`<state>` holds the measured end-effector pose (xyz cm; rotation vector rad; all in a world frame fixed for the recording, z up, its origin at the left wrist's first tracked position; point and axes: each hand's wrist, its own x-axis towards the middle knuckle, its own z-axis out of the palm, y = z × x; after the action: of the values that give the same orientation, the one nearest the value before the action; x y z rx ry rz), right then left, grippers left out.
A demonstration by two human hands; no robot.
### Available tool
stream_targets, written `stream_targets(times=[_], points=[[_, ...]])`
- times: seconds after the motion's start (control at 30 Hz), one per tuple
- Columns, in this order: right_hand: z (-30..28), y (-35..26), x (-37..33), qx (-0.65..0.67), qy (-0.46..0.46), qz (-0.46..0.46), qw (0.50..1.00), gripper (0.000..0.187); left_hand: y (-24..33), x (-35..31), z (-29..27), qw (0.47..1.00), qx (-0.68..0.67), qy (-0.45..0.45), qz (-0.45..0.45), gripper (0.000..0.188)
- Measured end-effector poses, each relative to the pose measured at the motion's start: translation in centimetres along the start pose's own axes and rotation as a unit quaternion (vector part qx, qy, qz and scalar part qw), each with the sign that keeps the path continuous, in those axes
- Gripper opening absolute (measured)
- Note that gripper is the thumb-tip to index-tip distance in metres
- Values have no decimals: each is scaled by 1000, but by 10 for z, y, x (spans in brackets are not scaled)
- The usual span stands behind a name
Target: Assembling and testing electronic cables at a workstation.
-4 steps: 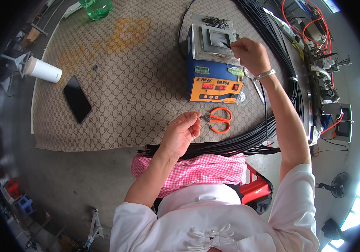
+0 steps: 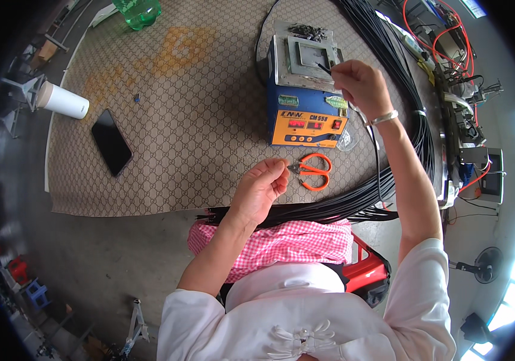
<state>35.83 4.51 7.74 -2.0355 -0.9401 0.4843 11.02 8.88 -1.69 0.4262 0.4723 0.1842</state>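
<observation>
Head camera view, looking down: on a brown patterned table, a blue machine with an orange front panel is seen; all places here are given from that machine. A thin black cable is held by the right hand over the right part of the machine's metal top; it is pinched between closed thumb and fingers, with only a short end left sticking out toward the machine's square recess; whether metal is touched by the tip cannot be told. Nearer the person than the machine, the left hand is raised with thumb and forefinger brought together; whether anything fine is gripped there cannot be told; just beside those fingertips, orange-handled cutters are laid in front of the machine. A thick bundle of black cables is curved around the machine's right and near sides.

The cable is judged light, springy and bendable, its jacket smooth and perhaps a little slippery; little harm is to be expected from a firm pinch; it is best gripped on the jacket close behind the tip, so that sagging is limited and fingers are kept off the metal.
</observation>
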Motion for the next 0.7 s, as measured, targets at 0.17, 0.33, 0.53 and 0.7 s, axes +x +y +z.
stream_targets(times=[0.17,0.33,0.53,0.7], points=[[27,-8,-56,301,-99,61,946,18,4,2,15,993,73,10,94,22],[58,-8,-101,416,-118,85,898,11,11,6,32,978,95,-13,184,22],[78,-1,-124,421,-130,65,895,12,4,-2,33,975,78,-7,208,21],[70,28,-129,50,-49,-92,993,11,2,-7,25,978,51,-4,201,20]])
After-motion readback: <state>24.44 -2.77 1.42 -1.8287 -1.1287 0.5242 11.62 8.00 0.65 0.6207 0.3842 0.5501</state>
